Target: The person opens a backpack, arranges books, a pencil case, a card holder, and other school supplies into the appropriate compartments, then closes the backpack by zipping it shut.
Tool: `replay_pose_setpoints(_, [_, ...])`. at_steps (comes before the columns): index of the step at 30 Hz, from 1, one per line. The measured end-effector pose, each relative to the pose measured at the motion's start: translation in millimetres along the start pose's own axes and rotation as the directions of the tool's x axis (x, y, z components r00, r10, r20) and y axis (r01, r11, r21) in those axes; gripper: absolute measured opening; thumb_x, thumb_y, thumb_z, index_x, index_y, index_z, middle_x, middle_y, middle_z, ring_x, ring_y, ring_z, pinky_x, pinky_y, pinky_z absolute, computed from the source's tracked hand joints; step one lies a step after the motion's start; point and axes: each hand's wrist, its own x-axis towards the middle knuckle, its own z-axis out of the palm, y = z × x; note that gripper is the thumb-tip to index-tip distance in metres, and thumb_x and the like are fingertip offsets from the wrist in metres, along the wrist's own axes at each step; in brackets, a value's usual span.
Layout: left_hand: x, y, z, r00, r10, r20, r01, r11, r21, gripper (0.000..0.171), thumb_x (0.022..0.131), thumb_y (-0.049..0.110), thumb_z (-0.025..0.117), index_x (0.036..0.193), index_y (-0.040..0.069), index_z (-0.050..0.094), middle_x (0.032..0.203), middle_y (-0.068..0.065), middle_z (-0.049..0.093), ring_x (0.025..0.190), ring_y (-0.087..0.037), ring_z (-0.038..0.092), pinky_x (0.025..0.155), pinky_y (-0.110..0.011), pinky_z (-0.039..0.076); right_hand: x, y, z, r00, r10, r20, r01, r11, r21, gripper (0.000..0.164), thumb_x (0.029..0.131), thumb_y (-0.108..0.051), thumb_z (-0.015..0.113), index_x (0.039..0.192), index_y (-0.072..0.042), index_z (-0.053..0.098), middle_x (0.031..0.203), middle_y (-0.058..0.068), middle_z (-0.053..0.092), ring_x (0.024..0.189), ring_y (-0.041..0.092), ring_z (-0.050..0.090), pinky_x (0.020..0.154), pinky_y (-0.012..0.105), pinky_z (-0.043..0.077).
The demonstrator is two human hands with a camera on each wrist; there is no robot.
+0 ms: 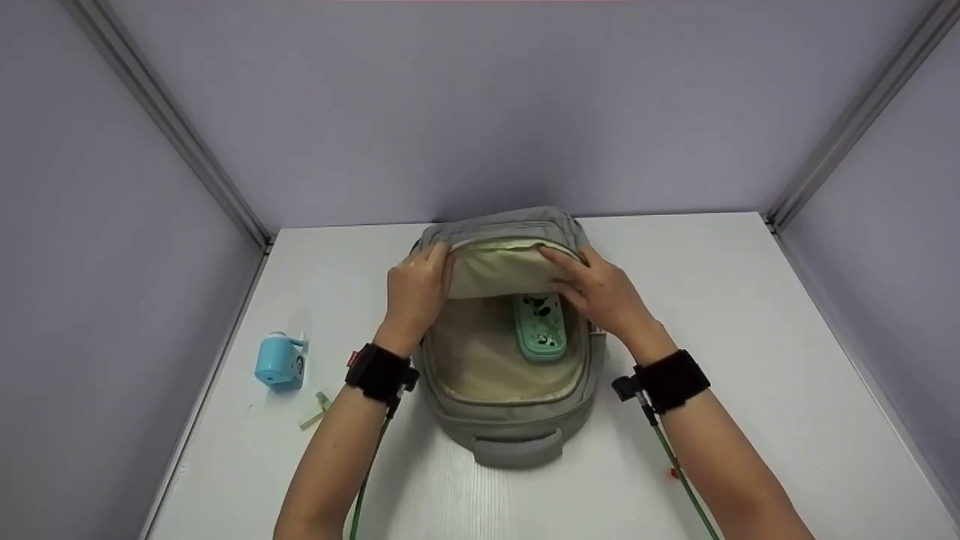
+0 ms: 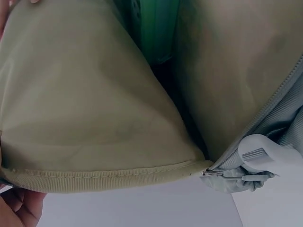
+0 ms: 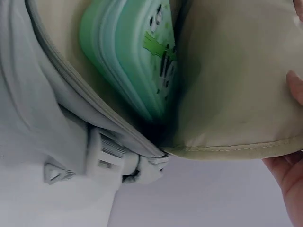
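Observation:
A grey backpack [image 1: 517, 427] lies on the white table with its main compartment unzipped, showing a beige lining. Its front flap [image 1: 499, 274] is folded up between the two hands. My left hand [image 1: 420, 289] grips the flap's left edge. On the other side my right hand [image 1: 600, 292] pinches the right edge, thumb on the lining and fingers behind, as the right wrist view shows. Inside the compartment lies a mint-green pencil case [image 1: 541, 334] with panda pictures; the flap covers its upper end. The same pencil case [image 3: 123, 56] stands close to the zipper in the right wrist view.
A light-blue pencil sharpener [image 1: 280, 361] stands on the table at the left. Near it lie small pale pieces [image 1: 315, 412], partly behind the left forearm. A small red object [image 1: 674, 473] sits beside the right forearm. Grey-white panels enclose the table [image 1: 750, 322] at back and sides.

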Motion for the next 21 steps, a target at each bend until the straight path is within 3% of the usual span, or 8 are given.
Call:
replay_pose_setpoints(8, [0.8, 4.6, -4.3, 1.0, -0.018, 0.01, 0.018, 0.999, 0.038, 0.017, 0.102, 0.018, 0.064, 0.096, 0.002, 0.065, 0.075, -0.012, 0.069, 0.06, -0.03, 0.066, 0.046, -0.042, 0.051, 5.7, 0.6, -6.6, 1.0, -0.015, -0.023, 0.015, 1.0, -0.023, 0.053, 0.097, -0.018, 0.071, 0.148, -0.024, 0.056, 0.101, 0.015, 0.056, 0.058, 0.017, 0.042, 0.054, 0.037, 0.042])
replay_pose_setpoints(11, [-1.4, 2.6, -3.1, 0.998, -0.06, 0.035, 0.059, 0.998, 0.026, 0.022, 0.104, 0.022, 0.062, 0.094, 0.003, 0.064, 0.073, -0.012, 0.067, 0.06, -0.031, 0.065, 0.046, -0.043, 0.05, 10.4, 3.8, -3.7, 0.999, 0.04, 0.003, -0.04, 0.999, -0.015, 0.051, 0.099, -0.021, 0.068, 0.149, -0.026, 0.054, 0.105, 0.016, 0.057, 0.056, 0.017, 0.039, 0.054, 0.038, 0.04])
replay_pose_setpoints(14, [-9.0, -2.7, -1.6, 0.989, -0.139, 0.057, 0.139, 0.99, -0.006, 0.028, 0.106, 0.027, 0.058, 0.095, 0.002, 0.065, 0.075, -0.013, 0.068, 0.064, -0.032, 0.066, 0.05, -0.046, 0.052, 15.5, 6.1, 1.1, 0.991, 0.125, 0.05, -0.126, 0.992, 0.024, 0.051, 0.102, -0.023, 0.064, 0.151, -0.028, 0.051, 0.109, 0.017, 0.056, 0.058, 0.019, 0.042, 0.057, 0.039, 0.041])
replay_pose_setpoints(17, [-22.8, -11.8, -1.0, 0.964, -0.254, 0.078, 0.257, 0.966, -0.03, 0.034, 0.108, 0.031, 0.053, 0.104, 0.001, 0.068, 0.086, -0.016, 0.071, 0.075, -0.035, 0.069, 0.06, -0.048, 0.055, 19.6, 8.3, 5.7, 0.973, 0.208, 0.104, -0.216, 0.974, 0.069, 0.052, 0.103, -0.024, 0.062, 0.153, -0.03, 0.048, 0.112, 0.017, 0.053, 0.067, 0.023, 0.049, 0.063, 0.042, 0.044])
replay_pose_setpoints(21, [-43.4, -30.9, -5.3, 0.906, -0.4, 0.14, 0.402, 0.916, 0.017, 0.034, 0.107, 0.028, 0.053, 0.119, -0.001, 0.067, 0.102, -0.023, 0.07, 0.088, -0.04, 0.069, 0.073, -0.052, 0.056, 22.9, 12.7, 8.9, 0.946, 0.285, 0.156, -0.302, 0.948, 0.099, 0.056, 0.103, -0.023, 0.062, 0.155, -0.03, 0.045, 0.117, 0.019, 0.053, 0.083, 0.03, 0.057, 0.074, 0.048, 0.048])
